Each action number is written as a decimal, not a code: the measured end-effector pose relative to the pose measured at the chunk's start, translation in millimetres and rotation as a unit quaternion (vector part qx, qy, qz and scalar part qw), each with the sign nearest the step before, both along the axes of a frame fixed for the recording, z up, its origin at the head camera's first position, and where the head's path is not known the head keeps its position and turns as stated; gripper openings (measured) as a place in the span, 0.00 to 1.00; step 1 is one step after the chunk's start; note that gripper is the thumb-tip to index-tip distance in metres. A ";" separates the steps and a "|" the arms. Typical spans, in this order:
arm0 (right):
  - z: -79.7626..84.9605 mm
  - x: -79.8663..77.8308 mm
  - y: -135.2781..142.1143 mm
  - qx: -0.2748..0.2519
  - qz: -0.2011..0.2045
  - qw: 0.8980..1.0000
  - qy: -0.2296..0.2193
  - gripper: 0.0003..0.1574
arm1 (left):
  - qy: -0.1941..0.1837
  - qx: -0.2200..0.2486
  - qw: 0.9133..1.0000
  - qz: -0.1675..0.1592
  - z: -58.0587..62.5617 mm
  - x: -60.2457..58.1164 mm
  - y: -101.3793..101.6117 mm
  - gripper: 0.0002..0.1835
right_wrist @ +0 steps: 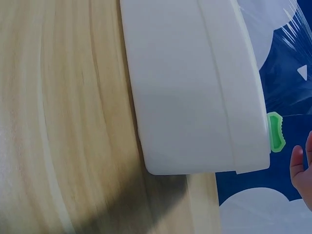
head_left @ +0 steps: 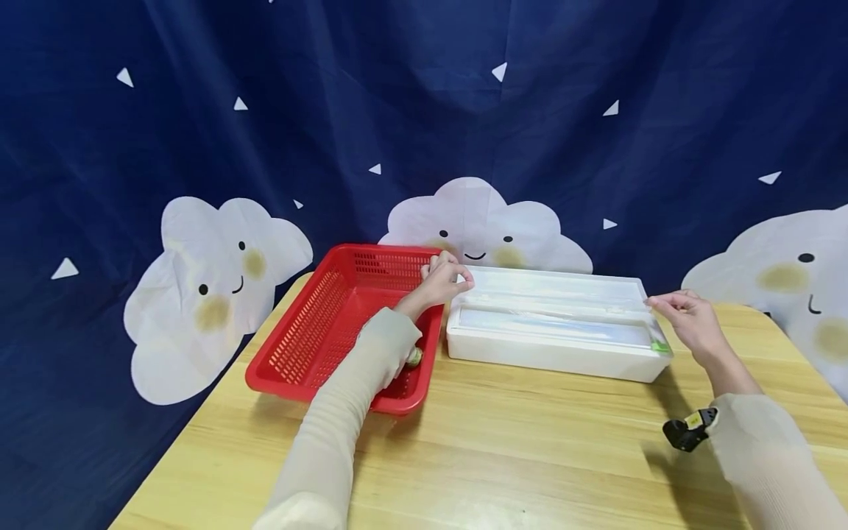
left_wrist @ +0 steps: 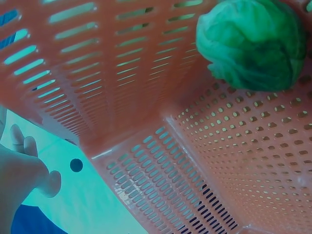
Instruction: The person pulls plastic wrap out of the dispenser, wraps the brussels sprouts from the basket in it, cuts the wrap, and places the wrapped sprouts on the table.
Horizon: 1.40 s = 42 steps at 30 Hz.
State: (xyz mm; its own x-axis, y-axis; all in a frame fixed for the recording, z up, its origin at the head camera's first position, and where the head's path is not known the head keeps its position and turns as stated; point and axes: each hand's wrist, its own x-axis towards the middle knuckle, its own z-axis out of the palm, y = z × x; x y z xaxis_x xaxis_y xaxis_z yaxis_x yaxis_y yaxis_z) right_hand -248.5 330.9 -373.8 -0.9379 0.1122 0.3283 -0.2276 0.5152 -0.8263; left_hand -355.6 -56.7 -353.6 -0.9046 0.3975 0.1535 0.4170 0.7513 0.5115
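Observation:
A white plastic wrap dispenser (head_left: 550,355) lies lengthwise on the table with its lid raised at the back. A sheet of clear plastic wrap (head_left: 556,303) spans its top between both hands. My left hand (head_left: 439,283) pinches the left end of the wrap, beside the dispenser's corner and over the basket's right rim. At the other end, my right hand (head_left: 690,324) pinches the wrap between thumb and forefinger. The dispenser's green slide cutter (right_wrist: 276,132) sits at its right end. In the right wrist view, the film (right_wrist: 293,41) shows as shiny wrinkles at the upper right.
A red slotted basket (head_left: 291,386) stands left of the dispenser, under my left forearm. Inside it lies a green cabbage (left_wrist: 248,46), mostly hidden by my sleeve in the head view. A blue curtain (head_left: 424,110) with clouds hangs behind the wooden table (head_left: 530,456).

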 end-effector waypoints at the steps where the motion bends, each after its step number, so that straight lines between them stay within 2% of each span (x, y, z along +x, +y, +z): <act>1: -0.3 -0.1 0.5 -0.001 0.000 1.000 0.000 0.15 | 0.000 0.000 1.000 0.000 0.4 0.6 0.2 0.06; 8: 2.7 1.7 1.8 0.003 0.001 1.000 0.005 0.17 | -0.008 -0.008 1.000 0.010 2.6 1.8 1.4 0.05; 13: 8.4 2.1 2.4 0.004 0.002 1.000 -0.003 0.15 | -0.014 -0.001 1.000 0.016 6.2 2.9 1.5 0.06; 22: 17.5 -1.4 2.9 0.012 0.015 1.000 0.005 0.15 | -0.007 0.020 1.000 0.008 11.3 3.7 -0.4 0.05; 30: 27.3 -3.4 4.4 0.028 0.010 1.000 0.001 0.15 | 0.001 0.024 1.000 0.002 21.0 1.9 -0.9 0.06; 36: 31.9 -3.5 5.0 0.026 0.007 1.000 -0.009 0.13 | 0.003 0.018 1.000 0.001 26.8 2.3 -1.6 0.06; 42: 35.2 -3.0 4.7 0.006 0.009 1.000 0.005 0.15 | 0.006 0.024 1.000 -0.002 30.7 3.8 -2.0 0.06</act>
State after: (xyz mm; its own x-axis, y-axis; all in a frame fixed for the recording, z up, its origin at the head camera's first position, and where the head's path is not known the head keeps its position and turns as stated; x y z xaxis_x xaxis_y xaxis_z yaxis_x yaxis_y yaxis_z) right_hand -251.5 335.6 -338.6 -0.9360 0.0920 0.3397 -0.2454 0.5210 -0.8175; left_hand -351.7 -58.6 -322.9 -0.9007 0.3937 0.1835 0.4268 0.7237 0.5423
